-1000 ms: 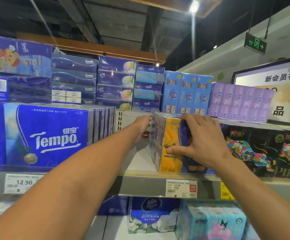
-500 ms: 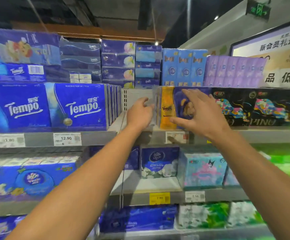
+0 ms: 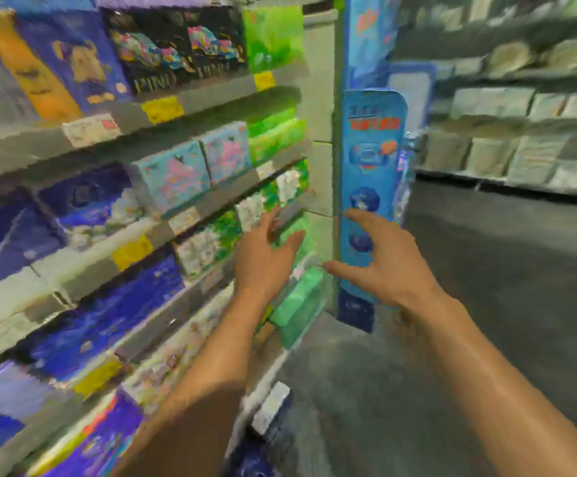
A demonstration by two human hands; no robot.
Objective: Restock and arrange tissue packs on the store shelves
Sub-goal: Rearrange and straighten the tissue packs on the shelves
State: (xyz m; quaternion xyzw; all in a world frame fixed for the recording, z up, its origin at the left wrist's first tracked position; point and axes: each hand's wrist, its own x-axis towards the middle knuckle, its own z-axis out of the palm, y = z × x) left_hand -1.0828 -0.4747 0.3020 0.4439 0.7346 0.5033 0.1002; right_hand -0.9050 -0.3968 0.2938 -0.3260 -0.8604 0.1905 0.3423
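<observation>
A: The tissue packs [image 3: 173, 177] at ten o'clock are looking like glossy printed plastic film, though the blur is hiding any finer texture.

B: The shelf edges [image 3: 211, 94] are showing as matt grey, painted metal by the look, and carrying paper price tags [image 3: 91, 129].

A: At one o'clock the blue display sign [image 3: 371, 187] is appearing smooth and slightly shiny, like printed card or plastic.

B: The floor [image 3: 366, 390] at five o'clock is reading as dull, speckled grey.

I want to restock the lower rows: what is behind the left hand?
Behind the left hand sit blurred green tissue packs and a grey shelf edge. The hand covers part of the packs, and blur hides their labels.
</observation>
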